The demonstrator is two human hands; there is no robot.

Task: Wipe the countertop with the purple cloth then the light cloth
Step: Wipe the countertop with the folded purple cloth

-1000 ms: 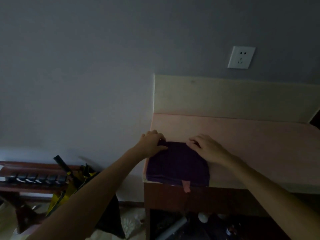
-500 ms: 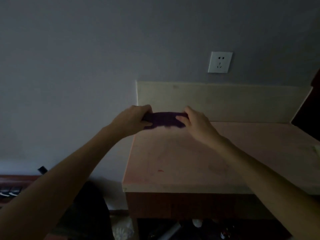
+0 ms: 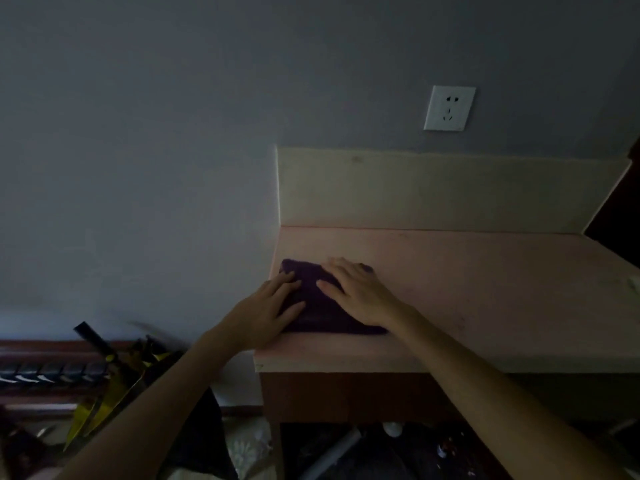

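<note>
The dark purple cloth (image 3: 320,308) lies folded flat on the pinkish countertop (image 3: 485,292), near its left end. My left hand (image 3: 268,311) rests flat on the cloth's left edge with fingers spread. My right hand (image 3: 356,289) presses flat on the cloth's upper right part, fingers pointing toward the back left. Both palms cover much of the cloth. A pale patch (image 3: 635,284) at the counter's far right edge may be the light cloth; too little of it shows to tell.
A cream backsplash (image 3: 433,192) rises behind the counter, with a white wall socket (image 3: 449,108) above it. Left of the counter stand a dark wooden rack (image 3: 41,372) and yellow-black objects (image 3: 114,386). Clutter lies on the floor under the counter.
Half a second ago both hands held the bunched cloth up near the backsplash. Now it lies flat on the counter, nearer the front, with both hands pressed on it.
</note>
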